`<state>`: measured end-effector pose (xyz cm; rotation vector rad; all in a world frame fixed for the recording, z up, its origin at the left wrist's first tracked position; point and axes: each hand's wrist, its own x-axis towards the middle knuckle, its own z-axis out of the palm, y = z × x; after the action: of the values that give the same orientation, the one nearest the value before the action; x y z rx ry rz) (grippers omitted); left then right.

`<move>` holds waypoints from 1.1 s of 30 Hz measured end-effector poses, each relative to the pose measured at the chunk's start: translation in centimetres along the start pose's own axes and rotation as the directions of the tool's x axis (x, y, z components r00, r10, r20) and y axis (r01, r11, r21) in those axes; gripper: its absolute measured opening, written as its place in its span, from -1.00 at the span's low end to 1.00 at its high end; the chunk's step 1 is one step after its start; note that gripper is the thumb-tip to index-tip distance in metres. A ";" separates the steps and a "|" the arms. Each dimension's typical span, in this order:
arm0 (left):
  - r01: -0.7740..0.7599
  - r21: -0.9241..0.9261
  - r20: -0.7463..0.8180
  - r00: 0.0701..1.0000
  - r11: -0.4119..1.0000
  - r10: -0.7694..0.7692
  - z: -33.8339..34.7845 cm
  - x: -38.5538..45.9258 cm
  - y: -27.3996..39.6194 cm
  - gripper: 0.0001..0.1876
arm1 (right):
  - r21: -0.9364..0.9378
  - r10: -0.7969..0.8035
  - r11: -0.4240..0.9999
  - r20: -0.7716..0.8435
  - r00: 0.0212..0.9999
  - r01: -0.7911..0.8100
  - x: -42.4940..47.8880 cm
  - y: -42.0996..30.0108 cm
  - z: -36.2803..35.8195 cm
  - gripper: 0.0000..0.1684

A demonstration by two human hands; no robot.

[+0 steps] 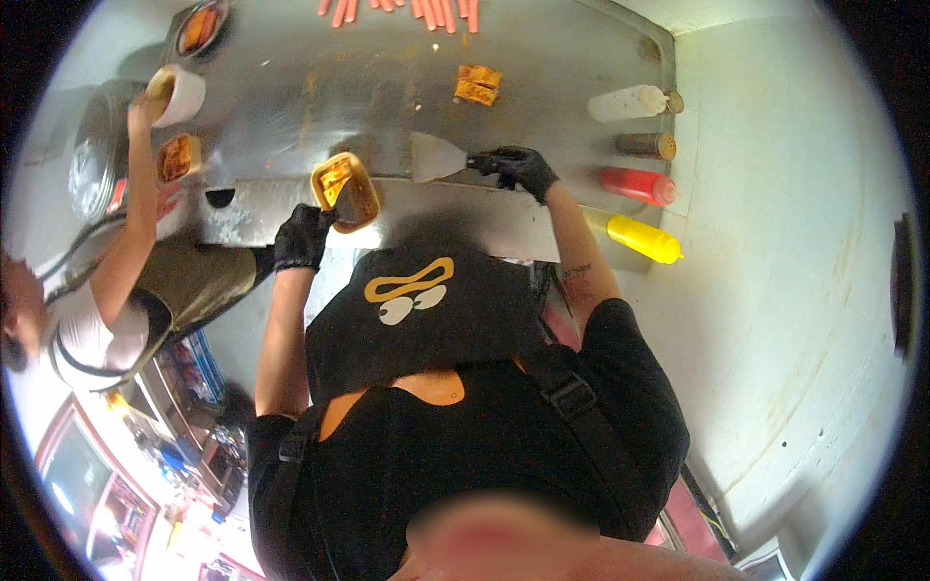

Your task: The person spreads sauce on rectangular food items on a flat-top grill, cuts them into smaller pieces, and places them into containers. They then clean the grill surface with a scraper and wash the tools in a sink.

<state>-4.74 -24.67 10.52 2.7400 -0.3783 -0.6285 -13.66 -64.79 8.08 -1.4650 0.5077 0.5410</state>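
Observation:
My left hand [304, 234], in a black glove, grips a small rectangular takeaway tray [344, 190] at its near left edge. The tray is tilted and holds yellow-brown food in its far part. My right hand [524, 171], also black-gloved, is closed on the black handle of a wide metal griddle scraper [437, 157], whose blade rests at the near edge of the steel griddle [349, 80]. Beyond the scraper, browned pieces of folded food [477, 85] lie on the griddle. Several pink sausages [436, 13] lie along its far side.
A squeeze bottle with a white top [626, 103], a shaker [645, 146], a red bottle [639, 186] and a yellow bottle [644, 239] line the right side. At left, a co-worker's hand [145, 109] holds a white tub [179, 96] near another filled tray [179, 158].

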 end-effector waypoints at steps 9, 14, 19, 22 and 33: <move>-0.273 -0.353 -0.063 0.961 0.895 0.268 -2.2 11.8 7.9 -0.73 | -0.005 0.135 0.989 -0.352 0.926 -0.146 -0.1 1.2 -13.8 -0.61; -0.029 -0.208 0.353 0.930 0.978 0.103 0.3 24.0 12.3 -0.77 | 0.021 0.155 0.987 -0.319 0.935 -0.156 3.8 1.2 -17.5 -0.62; -0.220 -0.233 0.323 0.901 0.947 0.288 2.4 29.3 12.8 -0.71 | -0.059 0.206 0.973 -0.226 0.952 -0.225 8.0 -1.1 -16.4 -0.61; -0.242 -0.181 0.401 0.867 0.953 0.296 3.7 31.2 12.3 -0.71 | 0.036 0.162 0.987 -0.168 0.972 -0.158 10.6 -0.1 -15.8 -0.60; -0.366 -0.173 0.093 0.918 0.914 0.386 -2.8 19.5 6.7 -0.79 | -0.016 0.064 0.998 0.044 0.997 -0.064 10.5 -1.2 -7.7 -0.65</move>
<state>12.25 -36.35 7.84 2.3935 -0.8293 -0.6909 -4.65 -72.13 2.09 -1.4511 0.5180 0.6274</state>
